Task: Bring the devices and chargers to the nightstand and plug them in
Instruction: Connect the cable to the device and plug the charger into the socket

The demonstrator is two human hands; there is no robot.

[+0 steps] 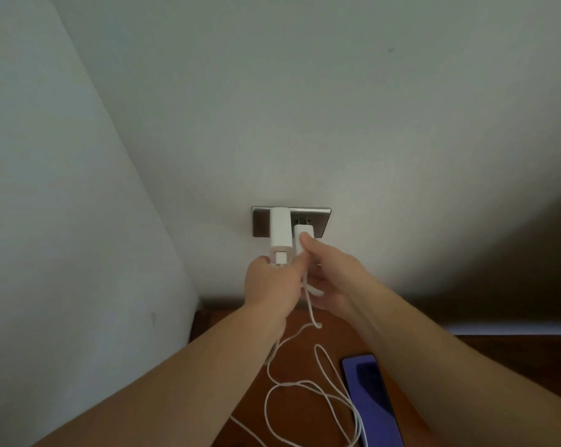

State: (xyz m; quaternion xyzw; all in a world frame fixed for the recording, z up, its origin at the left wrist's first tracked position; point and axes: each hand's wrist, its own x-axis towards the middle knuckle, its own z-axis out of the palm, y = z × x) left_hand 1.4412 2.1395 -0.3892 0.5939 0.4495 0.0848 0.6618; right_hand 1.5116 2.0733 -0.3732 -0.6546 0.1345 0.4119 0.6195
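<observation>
A metal wall socket plate (319, 221) sits above the wooden nightstand (308, 366). A tall white charger (280, 232) sticks out of its left side. My left hand (272, 282) is closed around that charger's lower end and its cable. A smaller white charger (302, 235) is pressed at the socket's right half, with my right hand (330, 272) gripping it, thumb on its face. White cables (324, 379) loop down over the nightstand. A phone with a dark blue screen (371, 401) lies flat on the nightstand under my right forearm.
A pale wall corner (127, 221) runs down the left side next to the nightstand. To the right, a dark shadowed area and a pale edge (511, 327) lie beyond my right arm.
</observation>
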